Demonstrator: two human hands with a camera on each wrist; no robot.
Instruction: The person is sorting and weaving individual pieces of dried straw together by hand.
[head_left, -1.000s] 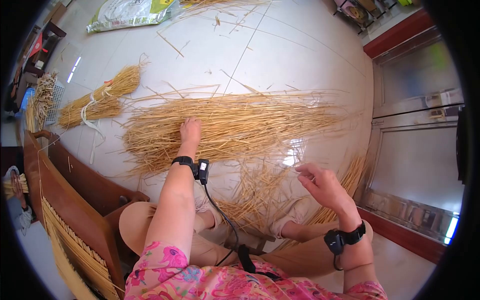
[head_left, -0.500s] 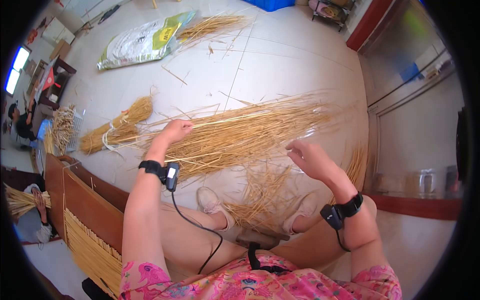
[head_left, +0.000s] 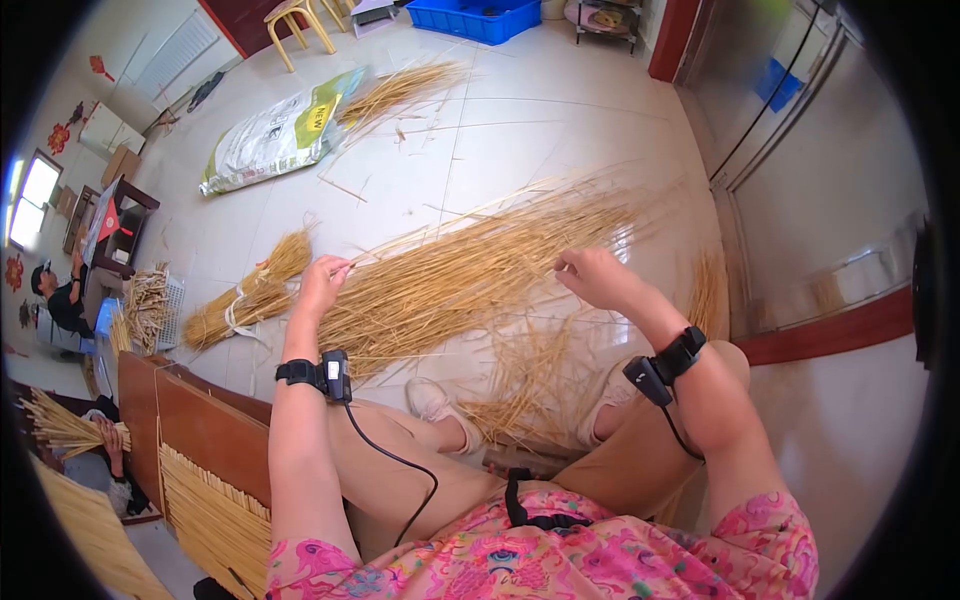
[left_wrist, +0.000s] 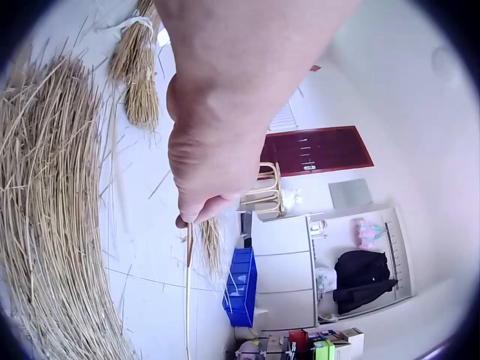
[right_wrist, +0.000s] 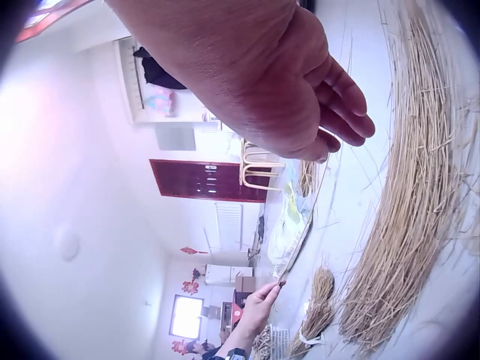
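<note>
My left hand (head_left: 318, 285) pinches the end of a long thin straw stalk (left_wrist: 188, 292) between thumb and fingertips. In the right wrist view the stalk slants from that hand up past the right thumb. My right hand (head_left: 598, 277) hovers with loosely bent fingers over the right part of a large pile of straw (head_left: 430, 290) spread on the floor. The right wrist view shows that palm, its fingers (right_wrist: 346, 127) bare. Beyond the left hand lies a smaller straw bundle (head_left: 262, 285) tied with white strips.
Loose straw (head_left: 530, 380) lies between the shoes (head_left: 440, 410). A brown wooden frame (head_left: 195, 410) with straw matting (head_left: 215, 490) stands at left. Another person's hand (head_left: 110, 436) grips stalks there. Farther off are a printed sack (head_left: 270, 140), a blue crate (head_left: 475, 20) and a stool (head_left: 297, 22).
My left hand has risen off the straw pile, moved left and now pinches a stalk. The right hand has shifted slightly left. The head view has tilted up, showing more of the room.
</note>
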